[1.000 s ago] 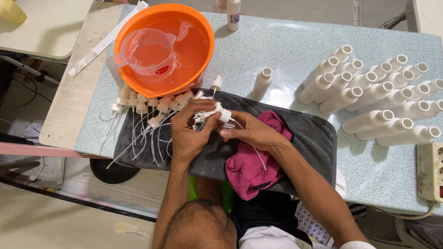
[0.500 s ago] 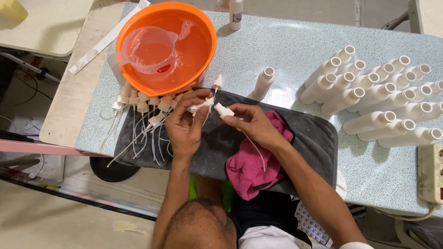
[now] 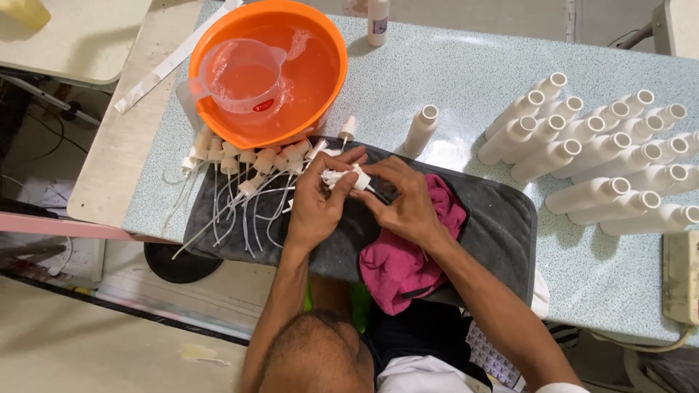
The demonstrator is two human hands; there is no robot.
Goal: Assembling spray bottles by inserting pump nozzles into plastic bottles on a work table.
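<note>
Both hands [image 3: 364, 196] half-hide a white spray pump [image 3: 349, 177].

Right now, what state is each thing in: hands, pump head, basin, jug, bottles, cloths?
left hand: gripping the pump head
right hand: pinching the pump head
pump head: held between both hands
orange basin: holds water
clear jug: upright in the basin
white bottles: uncapped, upright
pink cloth: crumpled on the grey towel
</note>
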